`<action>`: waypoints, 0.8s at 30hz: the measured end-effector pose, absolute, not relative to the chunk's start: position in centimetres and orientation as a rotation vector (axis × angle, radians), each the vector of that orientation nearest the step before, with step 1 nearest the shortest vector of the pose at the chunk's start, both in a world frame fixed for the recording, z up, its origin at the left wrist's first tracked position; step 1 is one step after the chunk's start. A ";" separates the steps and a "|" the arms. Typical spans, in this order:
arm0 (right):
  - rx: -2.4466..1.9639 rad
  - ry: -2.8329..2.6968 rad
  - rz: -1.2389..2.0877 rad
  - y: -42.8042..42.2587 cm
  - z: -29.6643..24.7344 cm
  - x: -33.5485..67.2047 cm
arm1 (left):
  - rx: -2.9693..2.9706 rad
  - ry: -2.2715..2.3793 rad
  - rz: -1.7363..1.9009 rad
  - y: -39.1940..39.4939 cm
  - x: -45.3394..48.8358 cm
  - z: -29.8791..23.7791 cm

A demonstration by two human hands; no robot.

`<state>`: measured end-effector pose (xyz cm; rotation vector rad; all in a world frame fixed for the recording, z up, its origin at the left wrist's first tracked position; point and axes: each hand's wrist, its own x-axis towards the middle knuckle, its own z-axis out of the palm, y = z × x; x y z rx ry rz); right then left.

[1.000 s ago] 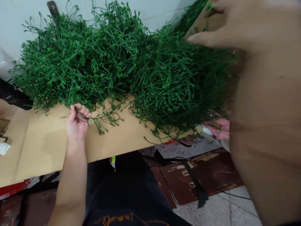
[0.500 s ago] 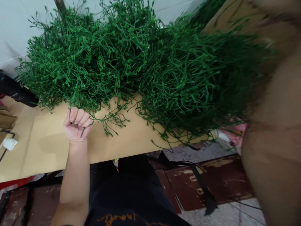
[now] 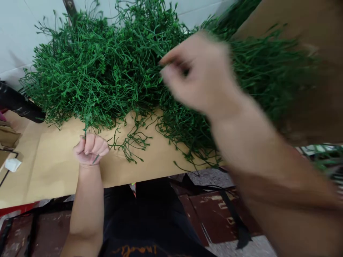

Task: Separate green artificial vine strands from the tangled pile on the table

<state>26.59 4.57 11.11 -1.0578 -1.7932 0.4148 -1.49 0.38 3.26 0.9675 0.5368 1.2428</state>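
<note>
A big heap of green artificial sprigs (image 3: 107,67) lies across a table covered in brown paper (image 3: 48,167). My left hand (image 3: 90,149) is a fist closed on one green sprig stem at the heap's near edge. A loose sprig (image 3: 131,141) trails on the paper just right of it. My right hand (image 3: 199,76) hovers over the middle of the heap, smeared by motion, fingers curled toward the thumb; I cannot make out whether anything is in it.
A brown cardboard sheet (image 3: 289,21) leans at the upper right. A black object (image 3: 18,105) lies at the table's left edge, and a white scrap (image 3: 12,164) beside it. Below the table are dark red floor tiles (image 3: 211,207) and a black strap (image 3: 235,225).
My left hand closed from a loose hold into a fist on the stem and drew it slightly toward me. My right hand swung in from the upper right to over the heap.
</note>
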 end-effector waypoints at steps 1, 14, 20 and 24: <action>-1.048 -1.966 0.361 3.8 10.1 23.6 | 0.947 0.544 1.292 0.4 -1.5 3.4; -0.921 -2.030 0.953 2.5 2.9 17.9 | 0.818 0.707 1.743 1.6 -1.7 3.8; -0.933 -1.641 1.078 2.5 3.3 16.8 | 1.145 0.818 1.508 1.6 -0.3 3.0; -0.850 -1.555 1.204 2.0 3.6 16.4 | 1.357 0.999 1.345 1.7 1.0 2.0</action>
